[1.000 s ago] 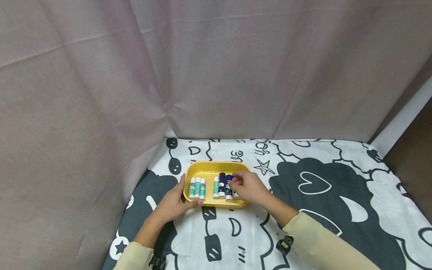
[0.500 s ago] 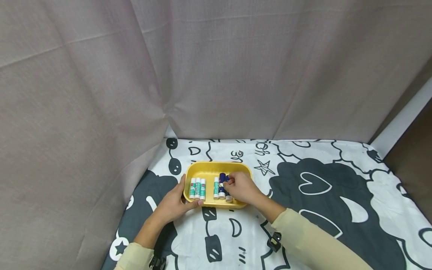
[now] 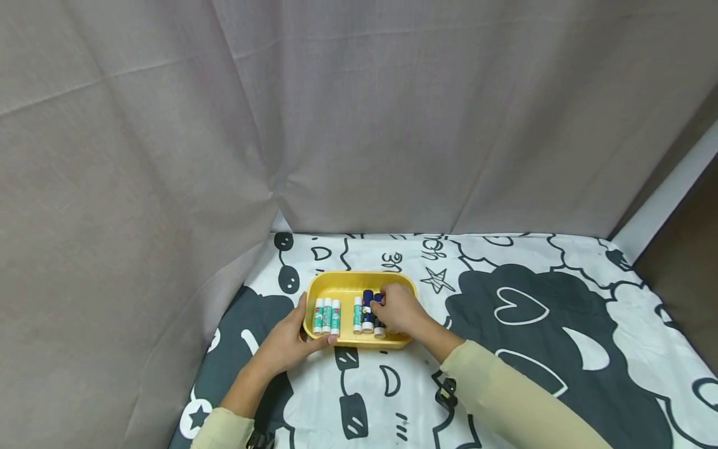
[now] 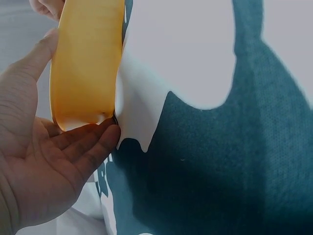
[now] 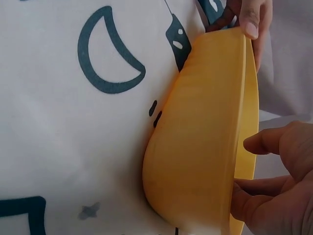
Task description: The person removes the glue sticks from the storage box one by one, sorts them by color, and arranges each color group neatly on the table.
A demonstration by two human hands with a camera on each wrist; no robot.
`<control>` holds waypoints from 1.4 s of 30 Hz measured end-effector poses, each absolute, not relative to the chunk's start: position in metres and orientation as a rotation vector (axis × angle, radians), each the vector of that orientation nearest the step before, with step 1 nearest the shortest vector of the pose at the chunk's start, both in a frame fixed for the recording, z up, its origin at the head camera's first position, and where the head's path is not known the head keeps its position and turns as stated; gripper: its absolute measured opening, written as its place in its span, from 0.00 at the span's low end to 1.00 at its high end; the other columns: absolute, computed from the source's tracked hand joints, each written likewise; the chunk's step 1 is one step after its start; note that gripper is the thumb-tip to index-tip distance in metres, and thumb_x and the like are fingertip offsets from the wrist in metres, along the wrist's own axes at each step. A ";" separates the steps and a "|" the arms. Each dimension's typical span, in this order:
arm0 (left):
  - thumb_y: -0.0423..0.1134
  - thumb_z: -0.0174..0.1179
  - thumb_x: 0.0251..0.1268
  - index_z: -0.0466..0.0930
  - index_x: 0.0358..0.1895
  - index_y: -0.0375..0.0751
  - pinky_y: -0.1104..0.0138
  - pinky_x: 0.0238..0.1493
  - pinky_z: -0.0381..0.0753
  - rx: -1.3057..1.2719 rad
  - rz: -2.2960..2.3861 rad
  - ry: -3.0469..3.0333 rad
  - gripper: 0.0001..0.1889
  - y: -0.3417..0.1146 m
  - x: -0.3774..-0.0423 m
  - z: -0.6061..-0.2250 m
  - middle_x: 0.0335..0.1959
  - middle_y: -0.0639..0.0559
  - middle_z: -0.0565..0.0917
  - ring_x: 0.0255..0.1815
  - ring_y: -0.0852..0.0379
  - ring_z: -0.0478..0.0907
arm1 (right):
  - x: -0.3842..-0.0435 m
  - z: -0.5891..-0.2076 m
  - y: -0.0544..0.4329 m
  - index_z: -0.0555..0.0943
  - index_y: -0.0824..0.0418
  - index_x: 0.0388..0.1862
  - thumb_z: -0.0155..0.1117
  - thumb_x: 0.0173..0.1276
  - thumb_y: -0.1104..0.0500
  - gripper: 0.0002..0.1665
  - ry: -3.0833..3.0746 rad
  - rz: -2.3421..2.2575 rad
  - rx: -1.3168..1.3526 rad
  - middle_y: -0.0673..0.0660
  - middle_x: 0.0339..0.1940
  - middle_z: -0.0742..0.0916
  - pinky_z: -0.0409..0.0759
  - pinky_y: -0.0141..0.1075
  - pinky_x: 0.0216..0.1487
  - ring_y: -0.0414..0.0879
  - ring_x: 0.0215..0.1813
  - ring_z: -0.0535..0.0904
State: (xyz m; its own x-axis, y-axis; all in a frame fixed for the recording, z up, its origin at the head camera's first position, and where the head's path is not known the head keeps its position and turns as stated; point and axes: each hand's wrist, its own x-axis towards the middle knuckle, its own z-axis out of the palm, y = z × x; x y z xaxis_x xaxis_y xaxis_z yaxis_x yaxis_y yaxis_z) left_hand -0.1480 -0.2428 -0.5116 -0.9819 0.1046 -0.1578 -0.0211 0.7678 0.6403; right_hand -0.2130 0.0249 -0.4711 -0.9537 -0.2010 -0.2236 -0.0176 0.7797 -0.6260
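A shallow yellow tray point(image 3: 342, 282) rests on the patterned cloth. In it lie several small capped tubes that look like glue sticks: green-and-white glue sticks point(image 3: 327, 315) grouped at the left, another green glue stick point(image 3: 358, 314) right of the middle, and two navy ones beside it. My left hand point(image 3: 285, 342) grips the tray's left end, thumb on the front rim; the left wrist view shows its fingers point(image 4: 93, 142) against the end wall. With curled fingers, my right hand point(image 3: 399, 310) holds the right-hand navy glue stick point(image 3: 379, 333), covering its middle. The tray wall hides this contact in the right wrist view.
Black-and-white printed cloth point(image 3: 409, 399) spreads under and around the tray. Behind hangs a grey curtain point(image 3: 359, 125), and a brown panel point(image 3: 690, 218) stands at the far right. Each forearm wears a black wrist device point(image 3: 447, 393).
My right hand has shifted slightly left inside the tray and now covers more of the right-hand navy glue stick. The left hand and tray stay in place.
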 end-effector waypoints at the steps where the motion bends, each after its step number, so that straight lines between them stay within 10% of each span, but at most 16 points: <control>1: 0.73 0.77 0.60 0.42 0.93 0.43 0.41 0.80 0.76 0.063 1.007 2.779 0.70 -0.243 -0.148 -0.512 0.91 0.40 0.62 0.85 0.36 0.70 | -0.214 -0.472 0.025 0.86 0.71 0.59 0.72 0.80 0.55 0.21 2.703 -0.930 -0.168 0.55 0.28 0.85 0.73 0.32 0.24 0.45 0.26 0.80; 42: 0.75 0.76 0.58 0.44 0.93 0.44 0.46 0.72 0.82 0.062 1.045 2.768 0.71 -0.242 -0.144 -0.509 0.88 0.41 0.66 0.72 0.47 0.79 | -0.218 -0.491 -0.015 0.80 0.59 0.25 0.72 0.78 0.57 0.18 2.847 -0.595 -0.172 0.55 0.26 0.82 0.78 0.35 0.30 0.46 0.29 0.79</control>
State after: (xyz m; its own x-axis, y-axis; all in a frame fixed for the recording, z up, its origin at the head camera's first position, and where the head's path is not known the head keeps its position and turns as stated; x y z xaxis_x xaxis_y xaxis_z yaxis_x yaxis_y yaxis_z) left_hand -0.1436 -0.2424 -0.5085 -0.9825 0.1028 -0.1551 -0.0253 0.7519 0.6588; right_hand -0.2176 -0.0147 -0.4906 -0.9671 -0.1600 -0.1976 -0.0675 0.9109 -0.4071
